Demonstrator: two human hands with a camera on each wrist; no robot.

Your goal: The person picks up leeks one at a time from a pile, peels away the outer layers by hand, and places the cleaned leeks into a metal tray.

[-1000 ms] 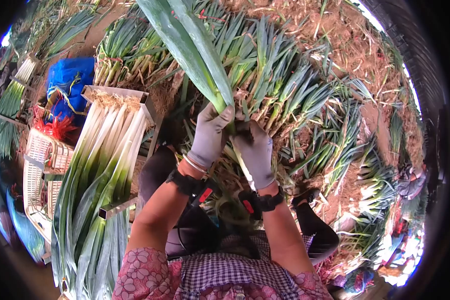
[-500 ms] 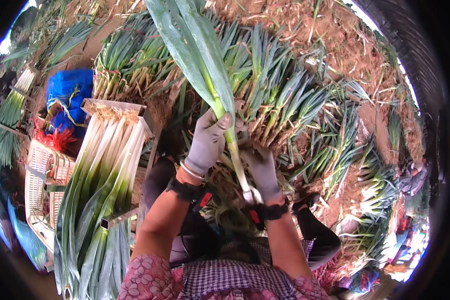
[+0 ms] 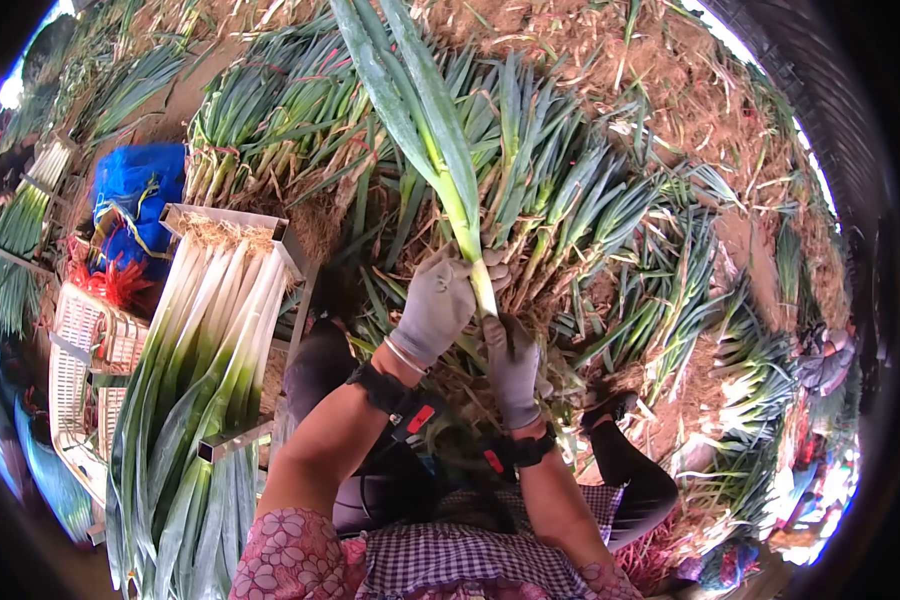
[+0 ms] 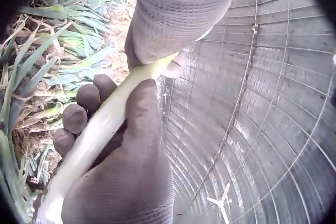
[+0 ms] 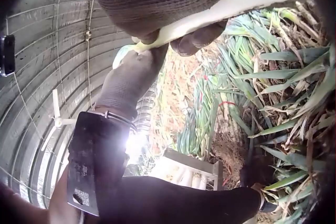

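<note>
A long green onion (image 3: 460, 205) slants between both gloved hands, its broad green leaves toward the far side and its pale shank near the body. My left hand (image 3: 438, 308) grips it where green turns to white, thumb along the stalk. Just below, my right hand (image 3: 513, 365) holds the white shank; in the left wrist view its thumb and curled fingers (image 4: 75, 119) wrap around the stalk. The right wrist view shows the white shank (image 5: 226, 11) running past the right hand. In the head view the root end is hidden behind the right hand.
At left, a metal rack (image 3: 240, 440) holds a bunch of trimmed green onions (image 3: 205, 330). Beside it stand a pale plastic basket (image 3: 75, 345) and a blue bag (image 3: 140, 200). Rows of untrimmed onions (image 3: 570, 200) lie ahead and to the right, and a dark-clad knee (image 3: 315, 365) is near.
The onion has shifted right and toward the body. The left hand has moved down along the stalk. The right hand, earlier beside the stalk with the shank exposed, now wraps the shank.
</note>
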